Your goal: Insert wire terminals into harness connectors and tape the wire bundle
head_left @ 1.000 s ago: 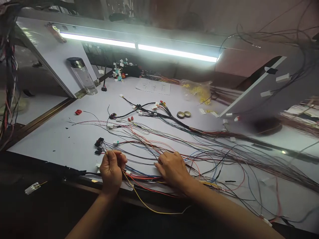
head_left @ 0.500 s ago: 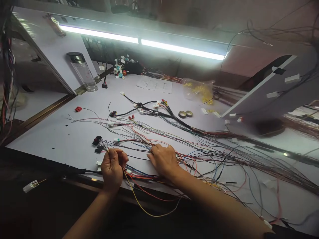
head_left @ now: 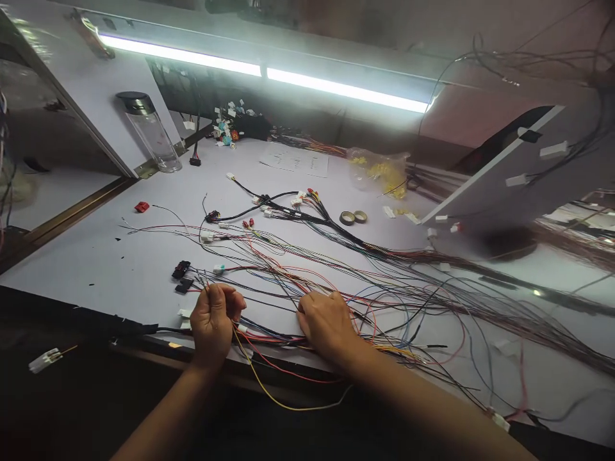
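My left hand (head_left: 214,323) is closed in a pinch around several thin wires (head_left: 202,278), whose bare terminal ends stick up past the thumb. A yellow wire (head_left: 262,384) loops down from below that hand and curves to the right. Farther right, my right hand (head_left: 328,325) is closed over the loose wires of the harness, its fingertips largely hidden behind the knuckles. Black connectors (head_left: 181,270) lie just beyond my left hand. A white connector with a teal part (head_left: 219,269) rests between the hands, farther back.
A taped harness branch (head_left: 307,218) with connectors stretches across the middle. Behind it are two tape rolls (head_left: 353,218), a bag of yellow parts (head_left: 377,171) and a paper sheet (head_left: 295,160). A glass bottle (head_left: 152,137) stands at back left, near a red connector (head_left: 142,207).
My right hand has slid a little to the right and nearer along the wires. The left hand keeps its pinch almost in place. The whole view has shifted slightly.
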### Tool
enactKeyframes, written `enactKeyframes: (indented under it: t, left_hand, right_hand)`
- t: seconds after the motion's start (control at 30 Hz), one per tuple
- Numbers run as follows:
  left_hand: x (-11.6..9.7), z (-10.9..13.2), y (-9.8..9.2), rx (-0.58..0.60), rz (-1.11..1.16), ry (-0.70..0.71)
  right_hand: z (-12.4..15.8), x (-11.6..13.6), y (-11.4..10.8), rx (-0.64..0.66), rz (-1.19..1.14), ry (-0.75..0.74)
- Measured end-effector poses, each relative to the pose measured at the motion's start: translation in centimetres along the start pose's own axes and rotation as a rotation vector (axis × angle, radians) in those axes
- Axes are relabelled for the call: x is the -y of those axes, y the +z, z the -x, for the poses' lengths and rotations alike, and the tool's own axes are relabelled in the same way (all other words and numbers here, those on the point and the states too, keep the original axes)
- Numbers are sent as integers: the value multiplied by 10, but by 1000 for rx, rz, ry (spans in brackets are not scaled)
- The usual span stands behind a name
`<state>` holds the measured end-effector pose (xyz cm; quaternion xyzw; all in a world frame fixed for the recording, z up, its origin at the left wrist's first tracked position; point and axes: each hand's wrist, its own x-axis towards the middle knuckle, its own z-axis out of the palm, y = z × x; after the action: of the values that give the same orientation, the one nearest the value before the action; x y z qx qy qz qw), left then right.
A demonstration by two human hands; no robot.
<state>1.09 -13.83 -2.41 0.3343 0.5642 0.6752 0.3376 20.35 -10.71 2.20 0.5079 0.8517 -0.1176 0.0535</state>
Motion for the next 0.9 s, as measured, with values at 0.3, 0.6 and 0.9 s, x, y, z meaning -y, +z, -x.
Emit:
enactKeyframes:
  t: [0.3,0.6,0.9]
  left_hand:
    - [4,2,-2,239,-188,-11]
    - [-1,1,1,225,-356,1]
    - [-10,-11,22,308,-179,-156]
  right_hand:
    - [24,-9,10,-58,-47,-56]
    - [13,-12,7,-51,6,40]
    - [16,-10,6,13,-46,47]
